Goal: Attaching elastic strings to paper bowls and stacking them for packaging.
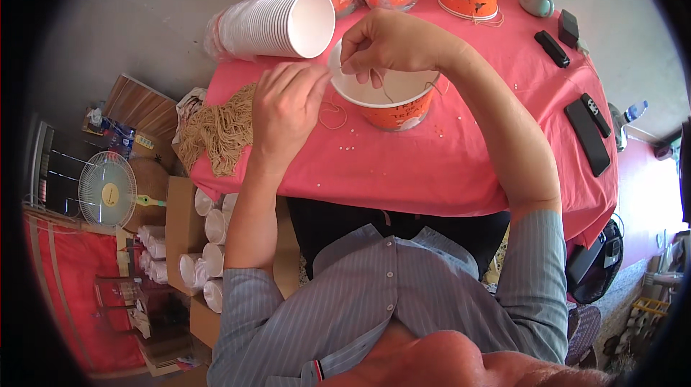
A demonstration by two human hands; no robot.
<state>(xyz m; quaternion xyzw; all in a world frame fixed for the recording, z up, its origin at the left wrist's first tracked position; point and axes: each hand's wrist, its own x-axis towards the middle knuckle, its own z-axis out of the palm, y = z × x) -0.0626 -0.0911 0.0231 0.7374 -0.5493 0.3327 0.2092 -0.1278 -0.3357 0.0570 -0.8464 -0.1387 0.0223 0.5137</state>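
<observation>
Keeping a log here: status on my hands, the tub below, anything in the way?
Right hand over tub, pinched, hold unclear. Left hand raised beside. Tub upright on table. White stack behind left hand, could crowd it.

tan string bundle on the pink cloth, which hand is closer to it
Left. The left hand appears at the right edge of the tan string bundle; the right hand is farther off to the right, over the orange bucket.
</observation>
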